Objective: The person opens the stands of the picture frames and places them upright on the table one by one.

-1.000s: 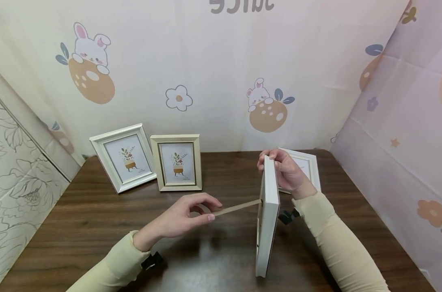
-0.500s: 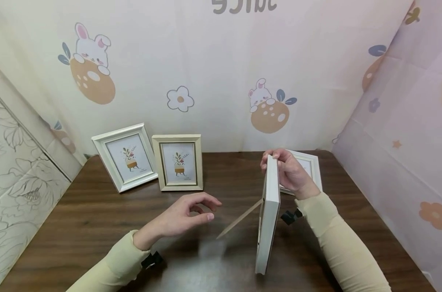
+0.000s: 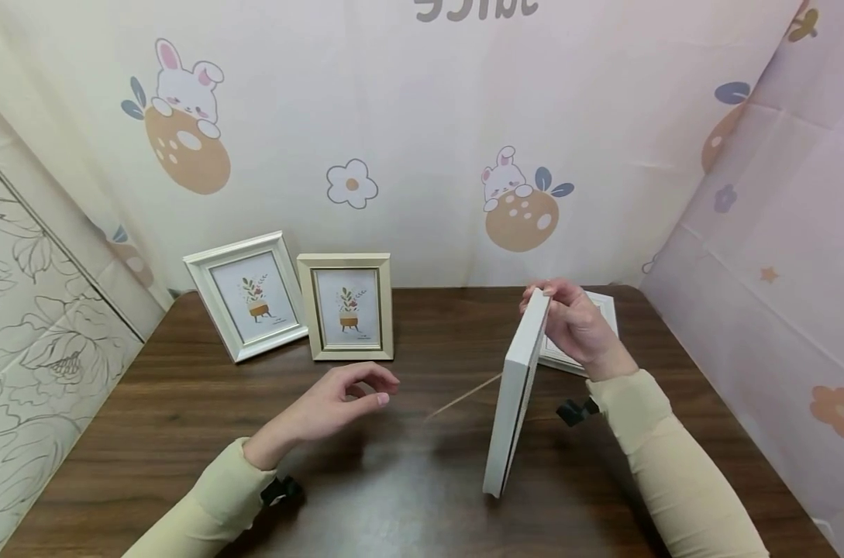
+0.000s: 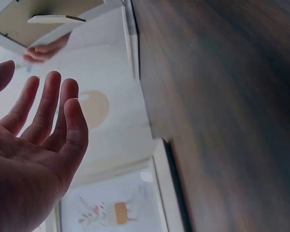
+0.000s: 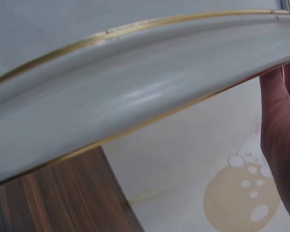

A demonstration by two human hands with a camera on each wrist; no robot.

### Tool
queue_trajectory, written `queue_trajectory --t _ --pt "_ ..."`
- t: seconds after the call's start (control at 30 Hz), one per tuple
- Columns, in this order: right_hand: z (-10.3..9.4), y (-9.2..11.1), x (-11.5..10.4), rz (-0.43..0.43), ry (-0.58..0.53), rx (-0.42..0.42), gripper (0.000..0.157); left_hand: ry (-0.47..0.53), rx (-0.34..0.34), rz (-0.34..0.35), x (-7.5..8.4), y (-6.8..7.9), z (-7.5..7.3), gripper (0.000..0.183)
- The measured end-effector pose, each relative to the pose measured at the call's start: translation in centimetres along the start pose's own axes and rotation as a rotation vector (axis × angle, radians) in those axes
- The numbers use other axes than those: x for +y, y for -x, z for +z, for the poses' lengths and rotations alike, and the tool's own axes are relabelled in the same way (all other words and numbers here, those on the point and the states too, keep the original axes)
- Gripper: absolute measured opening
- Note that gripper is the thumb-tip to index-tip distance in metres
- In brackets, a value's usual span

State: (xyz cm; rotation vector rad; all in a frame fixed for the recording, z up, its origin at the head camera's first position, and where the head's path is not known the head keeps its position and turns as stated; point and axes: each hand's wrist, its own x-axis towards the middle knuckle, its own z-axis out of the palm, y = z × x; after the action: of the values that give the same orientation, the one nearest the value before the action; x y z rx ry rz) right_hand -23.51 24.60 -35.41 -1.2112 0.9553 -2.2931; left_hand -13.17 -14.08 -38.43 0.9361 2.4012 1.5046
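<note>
My right hand (image 3: pixel 578 325) grips the top edge of a white picture frame (image 3: pixel 514 387), which stands edge-on and tilted over the table in the head view. Its back faces left, and a thin stand leg (image 3: pixel 463 395) sticks out from it. In the left wrist view the same leg (image 4: pixel 53 19) shows against the beige backing. Gold lines trim the front moulding (image 5: pixel 135 92) in the right wrist view. My left hand (image 3: pixel 334 403) hovers left of the leg, fingers loosely bent, holding nothing.
A white picture frame (image 3: pixel 219 310) and a cream one (image 3: pixel 311 310) stand at the back left, each with a potted-plant print. Another white frame (image 3: pixel 608 310) is partly hidden behind my right hand. A patterned curtain (image 3: pixel 428 139) hangs behind the brown wooden table (image 3: pixel 408 480).
My left hand has let go of the stand leg and drawn back left. The held frame has turned and tilted, its top moving right. The frames at the back stay put.
</note>
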Motion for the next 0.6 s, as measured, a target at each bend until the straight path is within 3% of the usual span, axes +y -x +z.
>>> queue_trajectory --t 0.3,0.5,0.6 --pt "-0.3 1.2 -1.6 -0.056 0.136 0.232 0.021 0.008 0.022 -0.083 -1.5 1.0 -1.1 0.021" --pt "0.3 1.1 -2.2 -0.074 0.252 0.471 0.023 -0.011 -0.003 -0.116 -2.3 1.5 -1.2 0.023" --pt "0.7 0.6 -2.2 -0.086 0.292 0.552 0.023 -0.031 -0.025 -0.141 -2.7 2.0 -1.4 0.022"
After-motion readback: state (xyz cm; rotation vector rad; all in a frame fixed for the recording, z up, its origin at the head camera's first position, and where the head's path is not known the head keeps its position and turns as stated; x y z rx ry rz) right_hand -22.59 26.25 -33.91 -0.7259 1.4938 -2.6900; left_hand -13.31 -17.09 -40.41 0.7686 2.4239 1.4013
